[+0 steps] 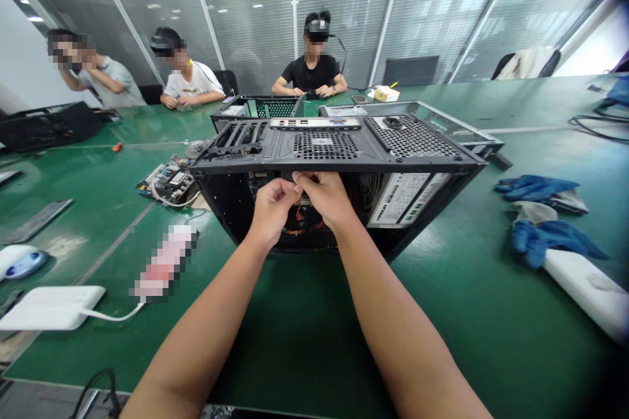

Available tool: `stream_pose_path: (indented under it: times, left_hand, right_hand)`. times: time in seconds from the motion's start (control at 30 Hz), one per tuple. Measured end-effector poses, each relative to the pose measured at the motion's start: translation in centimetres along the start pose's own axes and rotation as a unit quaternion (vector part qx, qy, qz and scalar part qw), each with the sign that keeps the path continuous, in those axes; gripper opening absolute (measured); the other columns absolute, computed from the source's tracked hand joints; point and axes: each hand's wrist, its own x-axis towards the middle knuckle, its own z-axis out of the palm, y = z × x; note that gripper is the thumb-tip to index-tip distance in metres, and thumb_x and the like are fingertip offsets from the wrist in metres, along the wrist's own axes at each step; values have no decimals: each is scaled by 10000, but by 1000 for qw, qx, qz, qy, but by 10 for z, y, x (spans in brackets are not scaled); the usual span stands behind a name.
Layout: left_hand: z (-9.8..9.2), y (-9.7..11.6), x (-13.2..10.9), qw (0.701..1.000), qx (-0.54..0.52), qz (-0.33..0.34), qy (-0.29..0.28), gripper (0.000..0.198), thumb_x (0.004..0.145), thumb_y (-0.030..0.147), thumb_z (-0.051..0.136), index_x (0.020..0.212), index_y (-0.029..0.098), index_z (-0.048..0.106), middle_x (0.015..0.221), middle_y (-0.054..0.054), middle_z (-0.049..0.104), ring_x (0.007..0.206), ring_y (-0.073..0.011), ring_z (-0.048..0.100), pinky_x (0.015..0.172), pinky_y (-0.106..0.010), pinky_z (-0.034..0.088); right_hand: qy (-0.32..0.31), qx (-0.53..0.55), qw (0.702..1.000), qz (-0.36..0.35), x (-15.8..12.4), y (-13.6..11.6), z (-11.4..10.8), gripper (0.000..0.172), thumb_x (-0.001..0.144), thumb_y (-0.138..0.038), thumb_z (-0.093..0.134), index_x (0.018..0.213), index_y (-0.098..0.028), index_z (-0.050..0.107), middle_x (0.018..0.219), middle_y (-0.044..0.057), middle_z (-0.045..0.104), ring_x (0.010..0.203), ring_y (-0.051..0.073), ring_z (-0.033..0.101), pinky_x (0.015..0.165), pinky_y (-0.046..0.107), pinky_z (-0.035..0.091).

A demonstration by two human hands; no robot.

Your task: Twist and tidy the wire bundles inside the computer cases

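A black computer case (221, 203) stands on the table in front of me, its open side toward me and its vented panel on top. My left hand (271, 211) is at the opening, thumb and forefinger pinched together. Against its fingertips lies the thumb of my right hand (328, 196), whose other fingers curl inward, partly hidden. Whatever the two hands pinch is too small to make out. Thin coloured wires (299, 230) run just below them inside the case. To the right sits the power supply (405, 200) with its white label, beside a dark fan (369, 190).
A circuit board (171, 180) with cables lies left of the case. Further left are a blurred phone (164, 262) and a white power bank (54, 308). Blue gloves (550, 236) and a white box (587, 291) lie right. Three people sit across the green table (442, 314).
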Motion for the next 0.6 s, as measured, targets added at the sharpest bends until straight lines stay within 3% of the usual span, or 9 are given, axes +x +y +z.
stream_pose_path:
  times: [0.17,0.3,0.4,0.5,0.6]
  left_hand:
    - [-1,-1,2,979,-159,-108,-60,210,688,254,762,703,147,583,629,16,577,572,-71,527,587,-199,433]
    - [-1,1,2,958,-220,-170,-75,247,662,264,787,712,148,574,609,19,570,542,-67,520,550,-195,431]
    - [-1,1,2,974,-176,-132,-57,243,652,264,789,700,145,583,606,24,564,549,-66,519,534,-188,423]
    - [-2,2,2,996,-65,-54,-22,211,690,273,764,699,149,593,592,32,560,526,-64,500,499,-182,404]
    - [-4,2,2,999,40,2,-2,192,729,287,735,706,156,595,551,41,542,464,-61,459,448,-182,366]
  right_hand:
    - [2,2,1000,19,-2,-5,1,217,758,-306,591,583,-202,514,558,-14,532,536,135,496,530,275,379]
    - [-3,-1,1000,25,-2,-6,2,233,767,-308,576,575,-204,495,534,-20,506,504,130,478,510,273,360]
    - [5,-15,1000,6,-1,-3,1,205,772,-301,568,602,-202,508,563,-20,519,539,136,492,543,277,374]
    - [16,-47,998,-29,0,-1,0,179,776,-289,553,627,-198,517,602,-14,538,598,147,512,580,281,380]
    - [28,-96,994,-47,1,-1,0,185,780,-289,547,625,-195,513,601,-8,537,608,153,516,591,287,371]
